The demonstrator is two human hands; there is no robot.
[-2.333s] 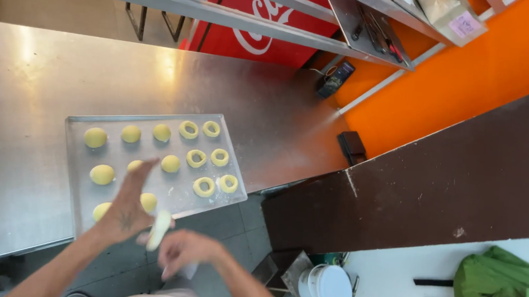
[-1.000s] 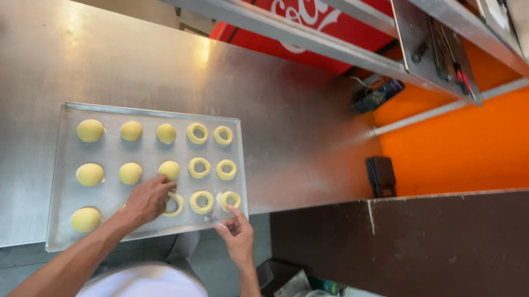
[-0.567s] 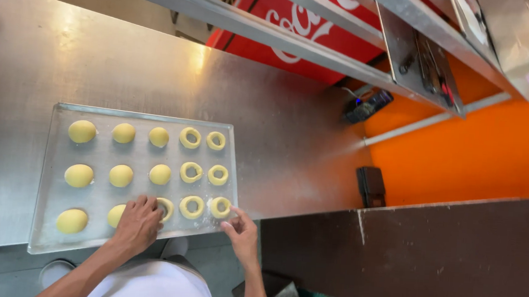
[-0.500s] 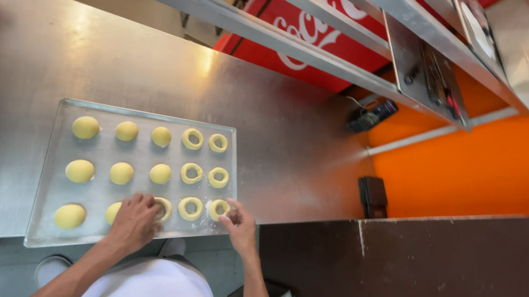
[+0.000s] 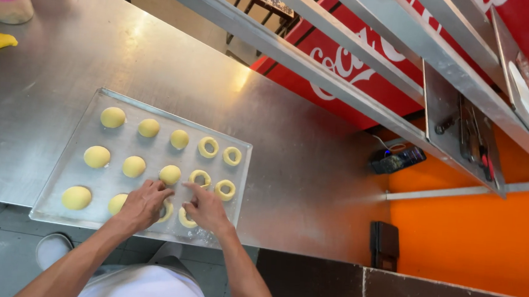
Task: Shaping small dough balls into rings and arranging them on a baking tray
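Seven dough balls, four visible rings; both hands' grip loosely spread on bottom-row pieces.

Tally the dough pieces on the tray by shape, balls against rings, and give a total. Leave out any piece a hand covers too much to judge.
Dough balls: 8
Dough rings: 5
Total: 13, leaving out the piece under the left hand.
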